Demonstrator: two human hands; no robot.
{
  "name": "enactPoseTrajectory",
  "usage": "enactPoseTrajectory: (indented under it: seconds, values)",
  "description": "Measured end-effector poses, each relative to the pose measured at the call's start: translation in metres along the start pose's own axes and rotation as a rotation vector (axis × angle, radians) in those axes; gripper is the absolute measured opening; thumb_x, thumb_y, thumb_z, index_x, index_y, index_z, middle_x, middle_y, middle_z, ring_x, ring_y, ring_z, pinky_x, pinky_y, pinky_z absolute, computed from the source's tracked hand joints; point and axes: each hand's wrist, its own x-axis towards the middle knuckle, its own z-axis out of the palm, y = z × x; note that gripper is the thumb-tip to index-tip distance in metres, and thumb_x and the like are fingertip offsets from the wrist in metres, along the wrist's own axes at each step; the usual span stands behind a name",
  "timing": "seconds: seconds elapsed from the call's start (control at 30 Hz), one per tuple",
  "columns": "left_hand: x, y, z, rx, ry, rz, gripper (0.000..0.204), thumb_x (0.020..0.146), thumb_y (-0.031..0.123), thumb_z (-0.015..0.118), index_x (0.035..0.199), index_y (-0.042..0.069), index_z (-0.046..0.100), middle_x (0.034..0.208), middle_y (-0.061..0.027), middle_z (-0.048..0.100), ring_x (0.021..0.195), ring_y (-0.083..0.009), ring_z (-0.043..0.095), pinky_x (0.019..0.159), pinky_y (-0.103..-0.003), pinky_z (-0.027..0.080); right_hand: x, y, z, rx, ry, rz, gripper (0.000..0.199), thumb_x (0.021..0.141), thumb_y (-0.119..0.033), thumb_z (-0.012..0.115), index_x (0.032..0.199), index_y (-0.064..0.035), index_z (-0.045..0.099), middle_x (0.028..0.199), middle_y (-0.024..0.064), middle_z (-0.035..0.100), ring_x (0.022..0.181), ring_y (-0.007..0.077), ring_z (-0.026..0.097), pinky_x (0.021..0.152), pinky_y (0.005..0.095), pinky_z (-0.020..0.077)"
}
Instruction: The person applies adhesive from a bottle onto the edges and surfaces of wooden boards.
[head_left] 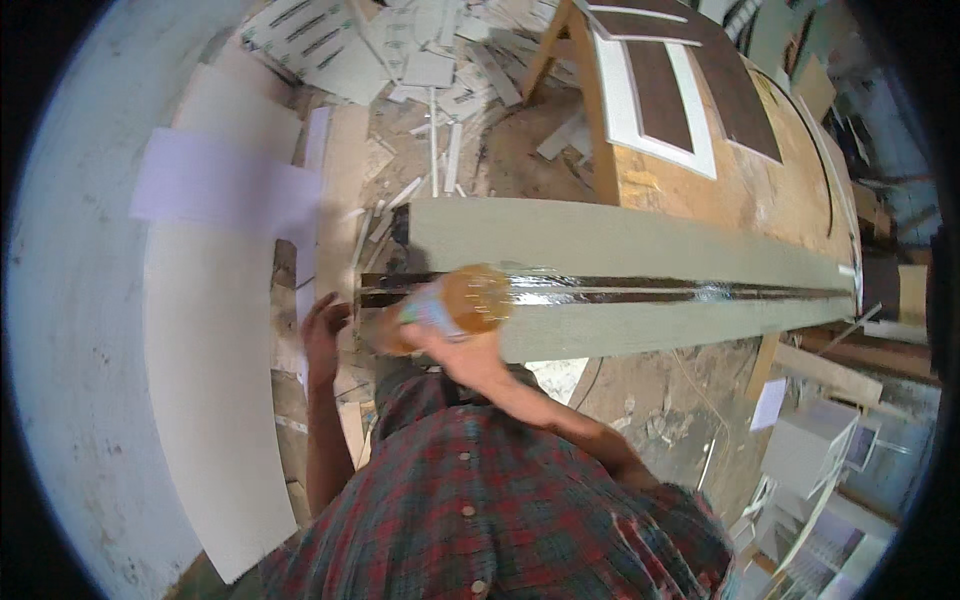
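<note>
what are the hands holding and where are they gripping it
The right hand grips a plastic bottle of amber liquid around its lower body, tilted over the long grey panel. The left hand holds nothing; it hangs open beside the panel's end.

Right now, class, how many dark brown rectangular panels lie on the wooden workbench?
3: one large dark brown panel inside the white frame, one beside it, one at the far end. More may be hidden.

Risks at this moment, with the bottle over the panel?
1. The right hand holds the amber bottle tilted over the end of the long grey panel; liquid could run past the glossy dark strip onto the grey faces or off the end.
2. The left hand hangs open beside that end, where drips might land.
3. Offcuts litter the floor: possible trip hazard.
</note>
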Motion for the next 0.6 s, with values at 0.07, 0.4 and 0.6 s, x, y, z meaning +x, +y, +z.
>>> enactPoseTrajectory:
  seconds: [0.07, 0.4, 0.6]
  values:
    - [-0.001, -0.013, -0.032, 0.17, 0.069, 0.12, 0.042, 0.097, 0.027, 0.056, 0.127, -0.003, 0.056, 0.105, -0.0123, 0.069, 0.095, -0.0195, 0.067, 0.082, -0.033, 0.053, 0.008, -0.013, 0.031, -0.122, -0.081, -0.267, 0.05, 0.077, -0.015, 0.083, 0.12, -0.0049, 0.06, 0.114, 0.0079, 0.066, 0.108, 0.0223, 0.063, 0.095, 0.0394, 0.0501]
    - [-0.113, -0.203, -0.255, 0.467, 0.107, -0.758, 0.047, 0.087, 0.032, 0.067, 0.121, 0.0, 0.063, 0.103, -0.0129, 0.069, 0.094, -0.0243, 0.067, 0.073, -0.037, 0.053, 0.091, -0.053, 0.158, 1.057, -0.298, 0.243, 0.029, 0.096, -0.028, 0.061, 0.115, -0.0055, 0.057, 0.108, 0.0058, 0.065, 0.095, 0.0207, 0.066, 0.092, 0.0396, 0.0554]
    - [-0.061, -0.169, -0.279, 0.53, -0.038, -0.751, 0.045, 0.089, 0.028, 0.064, 0.124, -0.001, 0.061, 0.102, -0.0132, 0.07, 0.092, -0.023, 0.067, 0.071, -0.036, 0.053, 0.068, 0.048, 0.226, 1.218, -0.284, 0.579, 0.039, 0.093, -0.046, 0.06, 0.115, -0.0137, 0.063, 0.113, 0.0058, 0.067, 0.096, 0.0203, 0.067, 0.085, 0.0369, 0.0553]
